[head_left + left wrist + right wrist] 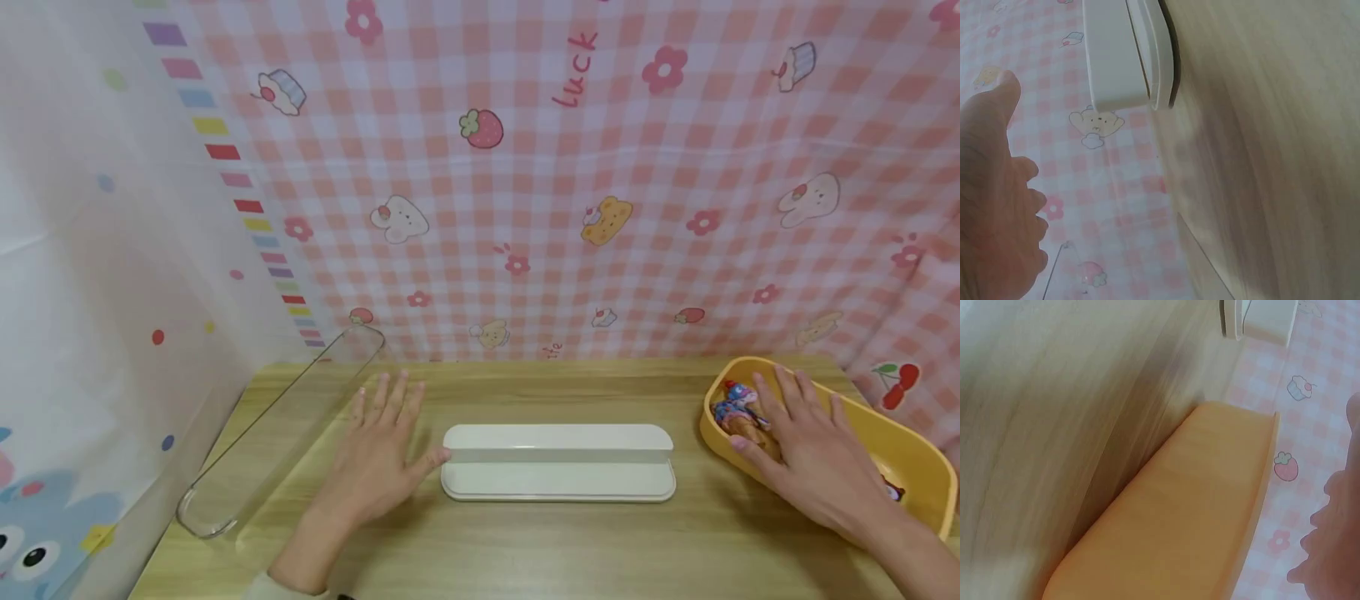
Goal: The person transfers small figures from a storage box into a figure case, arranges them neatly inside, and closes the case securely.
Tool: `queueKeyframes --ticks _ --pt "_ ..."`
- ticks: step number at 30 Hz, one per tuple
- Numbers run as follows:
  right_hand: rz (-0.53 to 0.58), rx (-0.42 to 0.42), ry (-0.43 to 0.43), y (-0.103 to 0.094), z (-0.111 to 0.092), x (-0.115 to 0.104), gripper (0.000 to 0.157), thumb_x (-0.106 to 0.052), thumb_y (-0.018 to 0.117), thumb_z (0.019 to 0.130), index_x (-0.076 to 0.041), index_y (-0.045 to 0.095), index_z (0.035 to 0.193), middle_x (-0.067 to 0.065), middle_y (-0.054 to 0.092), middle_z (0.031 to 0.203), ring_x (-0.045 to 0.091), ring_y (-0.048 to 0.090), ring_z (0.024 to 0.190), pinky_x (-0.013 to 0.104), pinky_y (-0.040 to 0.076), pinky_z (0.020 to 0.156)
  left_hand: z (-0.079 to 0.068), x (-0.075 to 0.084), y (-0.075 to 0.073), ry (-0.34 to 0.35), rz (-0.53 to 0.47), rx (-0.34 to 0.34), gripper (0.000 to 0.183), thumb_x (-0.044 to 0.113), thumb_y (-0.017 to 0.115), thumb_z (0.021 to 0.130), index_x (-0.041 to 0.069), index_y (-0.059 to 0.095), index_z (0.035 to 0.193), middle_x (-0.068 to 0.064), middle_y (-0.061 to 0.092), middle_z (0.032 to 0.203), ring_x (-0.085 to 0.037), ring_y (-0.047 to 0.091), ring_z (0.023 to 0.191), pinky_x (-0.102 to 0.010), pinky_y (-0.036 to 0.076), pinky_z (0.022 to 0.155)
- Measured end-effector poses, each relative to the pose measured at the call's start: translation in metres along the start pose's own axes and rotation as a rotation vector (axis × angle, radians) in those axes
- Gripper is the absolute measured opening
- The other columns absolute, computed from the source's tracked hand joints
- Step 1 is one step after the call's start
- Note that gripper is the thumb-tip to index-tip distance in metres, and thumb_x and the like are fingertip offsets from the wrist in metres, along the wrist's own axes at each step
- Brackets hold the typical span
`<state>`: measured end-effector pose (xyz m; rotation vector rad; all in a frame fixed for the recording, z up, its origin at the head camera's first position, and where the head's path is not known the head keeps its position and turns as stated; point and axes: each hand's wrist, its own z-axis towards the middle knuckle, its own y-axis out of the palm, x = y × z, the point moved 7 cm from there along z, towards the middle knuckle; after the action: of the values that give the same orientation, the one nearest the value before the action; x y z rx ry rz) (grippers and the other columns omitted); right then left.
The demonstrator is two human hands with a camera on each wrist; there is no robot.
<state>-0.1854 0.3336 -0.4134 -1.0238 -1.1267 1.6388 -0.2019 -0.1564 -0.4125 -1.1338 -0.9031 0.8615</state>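
My left hand (375, 467) hovers over the wooden table with its fingers spread, holding nothing. Its thumb tip overlaps the left end of a long white plastic piece (558, 481) with a raised back ledge; in the left wrist view a gap shows between the thumb and this white piece (1116, 56). Over a yellow bin (911, 442) at the right, my right hand (817, 458) is held with straight, spread fingers and grips nothing. Small colourful figures (738, 408), blue, pink and brown, lie in the bin's left end, partly hidden by that hand. Another dark red and white item (892, 489) peeks out beside the wrist.
A long clear plastic cover (281, 433) with rounded ends lies along the table's left side. Behind the wooden table (525, 550) hangs a pink checked cloth (525, 208), and a white printed cloth (97, 250) hangs at the left.
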Motion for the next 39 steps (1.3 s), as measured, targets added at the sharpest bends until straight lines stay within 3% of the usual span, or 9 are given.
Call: queueKeyframes --ticks 3,10,16,22,27,31,39 --pt "0.003 -0.015 0.017 0.000 -0.001 0.004 0.093 -0.048 0.059 0.105 -0.002 0.007 0.167 0.037 0.008 0.167 0.049 -0.006 0.157 0.066 -0.018 0.121 0.000 0.001 0.003 0.007 -0.007 -0.004 0.099 0.070 0.051 0.099 0.008 0.016 0.167 -0.016 0.003 0.172 -0.038 0.002 0.160 -0.061 0.002 0.128" --pt "-0.003 -0.053 0.050 -0.001 -0.001 0.017 0.093 -0.049 0.057 0.106 0.002 0.006 0.166 0.038 0.004 0.167 0.053 -0.006 0.155 0.071 -0.015 0.118 0.003 0.008 0.010 0.032 -0.038 -0.012 0.120 0.076 0.071 0.083 0.008 0.019 0.168 -0.015 0.008 0.173 -0.040 0.010 0.159 -0.061 0.005 0.128" --pt "-0.002 -0.051 0.062 -0.004 -0.004 0.028 0.093 -0.049 0.058 0.105 0.009 0.012 0.163 0.040 0.006 0.165 0.056 -0.003 0.154 0.069 -0.019 0.117 0.004 0.013 0.017 0.070 -0.065 -0.035 0.125 0.069 0.083 0.075 0.008 0.023 0.167 -0.016 0.017 0.172 -0.039 0.019 0.157 -0.059 0.007 0.128" --pt "0.001 -0.034 0.066 -0.004 -0.010 0.039 0.089 -0.045 0.057 0.107 0.010 0.015 0.162 0.040 0.008 0.165 0.051 -0.003 0.156 0.072 -0.014 0.118 0.006 0.013 0.023 0.079 -0.105 -0.047 0.127 0.061 0.092 0.069 0.008 0.029 0.165 -0.018 0.031 0.168 -0.041 0.035 0.151 -0.060 0.023 0.125" --pt "0.009 -0.032 0.078 -0.004 -0.014 0.047 0.088 -0.044 0.057 0.107 0.011 0.016 0.162 0.040 0.009 0.165 0.049 -0.005 0.156 0.069 -0.014 0.119 0.006 0.012 0.029 0.066 -0.185 -0.059 0.126 0.051 0.098 0.064 0.005 0.035 0.163 -0.017 0.045 0.161 -0.039 0.049 0.142 -0.054 0.038 0.120" --pt "0.005 -0.042 0.087 -0.002 -0.017 0.051 0.087 -0.045 0.055 0.108 0.013 0.018 0.160 0.040 0.007 0.165 0.057 0.004 0.153 0.069 -0.011 0.121 0.006 0.014 0.033 0.075 -0.229 -0.077 0.120 0.043 0.100 0.064 0.001 0.040 0.159 -0.019 0.047 0.159 -0.039 0.050 0.141 -0.054 0.040 0.118" --pt "0.008 -0.051 0.070 0.000 -0.025 0.062 0.086 -0.042 0.057 0.107 0.015 0.018 0.159 0.047 0.020 0.157 0.066 0.025 0.141 0.067 0.006 0.124 0.006 0.018 0.039 0.119 -0.245 -0.090 0.108 0.032 0.100 0.068 -0.001 0.046 0.155 -0.023 0.048 0.157 -0.040 0.050 0.140 -0.055 0.042 0.117"
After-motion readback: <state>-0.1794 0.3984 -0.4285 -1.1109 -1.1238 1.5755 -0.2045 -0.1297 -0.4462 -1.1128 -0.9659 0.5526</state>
